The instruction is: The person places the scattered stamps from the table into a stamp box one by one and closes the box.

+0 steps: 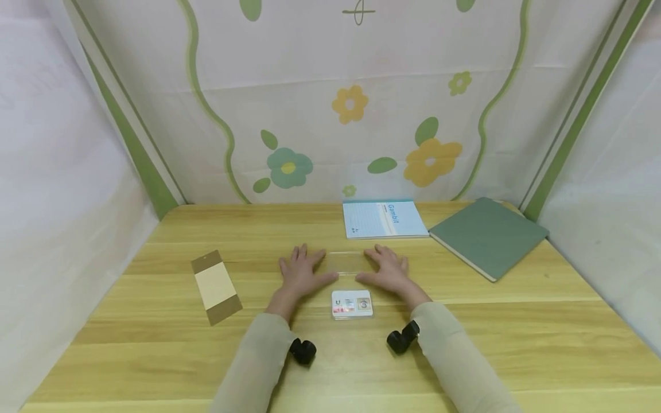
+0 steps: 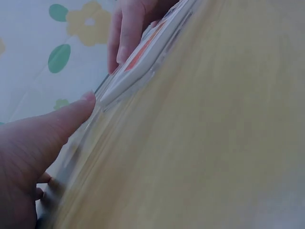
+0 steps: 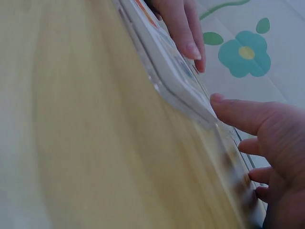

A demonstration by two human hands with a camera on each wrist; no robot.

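Note:
A flat, clear rectangular plastic piece (image 1: 345, 263) lies on the table between both hands. My left hand (image 1: 301, 274) has its fingers spread, with thumb and index fingertips right at the left end of that piece. Mirroring it, my right hand (image 1: 388, 271) is at the right end, fingers also spread. Nearer to me lies a white pack with printed labels in a clear case (image 1: 352, 304); neither hand holds it. In the left wrist view the white pack (image 2: 143, 59) appears edge-on past the left thumb. The right wrist view shows the pack (image 3: 164, 67) beside the right thumb.
Left of the hands lies a brown and cream card (image 1: 216, 288). A light blue notebook (image 1: 384, 219) is at the back, and a green hardcover book (image 1: 488, 238) sits at the back right. White patterned cloth (image 1: 310, 120) surrounds the wooden table (image 1: 155, 355).

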